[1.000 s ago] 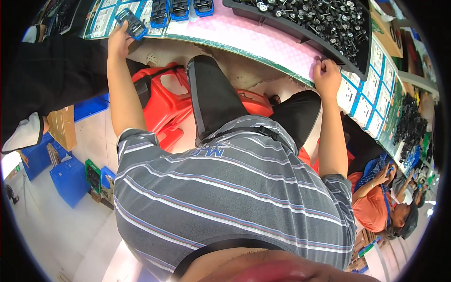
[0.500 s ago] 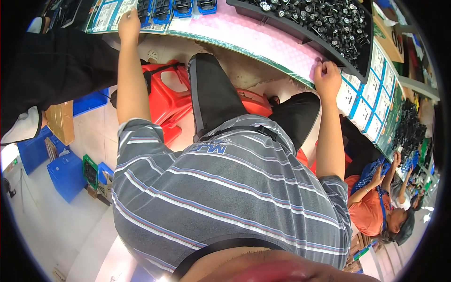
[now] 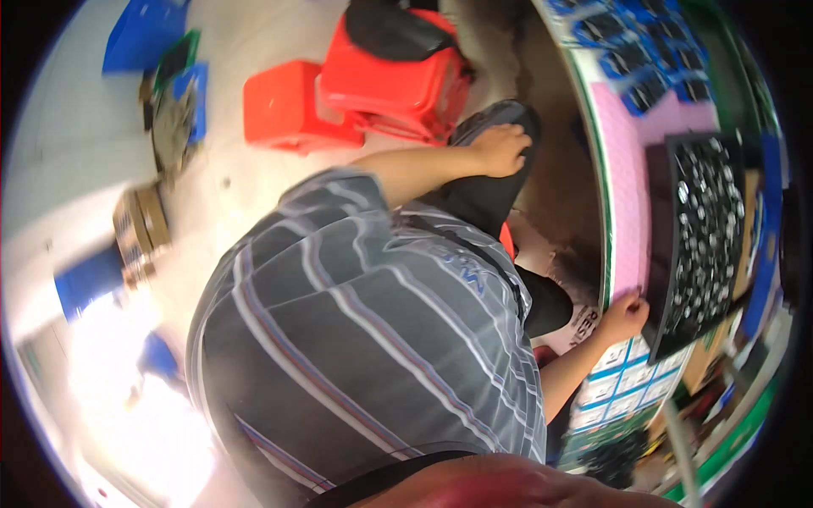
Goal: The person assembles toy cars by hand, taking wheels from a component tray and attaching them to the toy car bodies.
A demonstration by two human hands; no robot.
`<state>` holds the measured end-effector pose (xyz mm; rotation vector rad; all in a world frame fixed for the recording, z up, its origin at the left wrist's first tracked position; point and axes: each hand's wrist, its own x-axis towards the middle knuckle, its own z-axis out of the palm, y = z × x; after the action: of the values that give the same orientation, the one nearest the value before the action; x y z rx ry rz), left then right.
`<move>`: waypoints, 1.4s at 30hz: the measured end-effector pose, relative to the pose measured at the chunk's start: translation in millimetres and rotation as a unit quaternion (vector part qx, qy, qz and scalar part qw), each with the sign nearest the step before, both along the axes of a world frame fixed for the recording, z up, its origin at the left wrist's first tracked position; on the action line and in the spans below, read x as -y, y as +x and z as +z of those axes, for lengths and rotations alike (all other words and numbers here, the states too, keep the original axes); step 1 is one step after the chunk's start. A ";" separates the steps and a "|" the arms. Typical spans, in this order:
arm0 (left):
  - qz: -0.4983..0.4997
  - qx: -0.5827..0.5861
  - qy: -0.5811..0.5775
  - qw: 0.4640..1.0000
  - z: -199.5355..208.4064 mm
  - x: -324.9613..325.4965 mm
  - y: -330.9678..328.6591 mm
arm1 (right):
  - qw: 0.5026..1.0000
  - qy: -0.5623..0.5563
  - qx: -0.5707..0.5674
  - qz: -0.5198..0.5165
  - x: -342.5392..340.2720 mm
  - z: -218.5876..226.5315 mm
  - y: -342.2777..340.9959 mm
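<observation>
My left hand rests on the dark trouser leg near my knee, fingers laid over the cloth with nothing visible in them. At the table edge, my right hand is closed with fingers curled together, beside the near corner of a black tray. Whatever those fingers hold, if anything, is hidden. Many small black parts with shiny round heads fill the tray. A pink sheet covers the table between my body and the tray. Blue trays with black parts sit farther along the table.
Red plastic stools stand on the floor to the left, one with a black cloth over it. White-and-blue printed sheets lie on the table near my right forearm. Blue bins and a cardboard box are farther left.
The whole view has swung round, with the tray and table now at the right. My left hand has left the table with the blue trays and come to my leg. My right hand stays by the black tray.
</observation>
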<state>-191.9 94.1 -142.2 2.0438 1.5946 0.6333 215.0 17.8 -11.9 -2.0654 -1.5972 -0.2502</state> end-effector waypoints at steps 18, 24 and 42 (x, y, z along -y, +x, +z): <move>-0.058 -0.040 -0.022 0.997 -6.0 -16.1 -6.2 | 0.997 -0.035 0.021 0.062 4.2 -0.4 11.2; -0.046 -0.004 0.005 0.999 -9.7 -13.2 -18.9 | 0.997 -0.060 0.040 0.027 7.0 -7.2 23.1; -0.032 0.006 0.012 0.999 -9.1 -14.2 -8.2 | 0.998 -0.042 0.030 0.022 10.9 13.1 -8.4</move>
<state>-200.1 108.3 -151.3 2.0961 1.5160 0.6422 206.6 7.0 1.3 -2.1024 -1.7138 -0.2358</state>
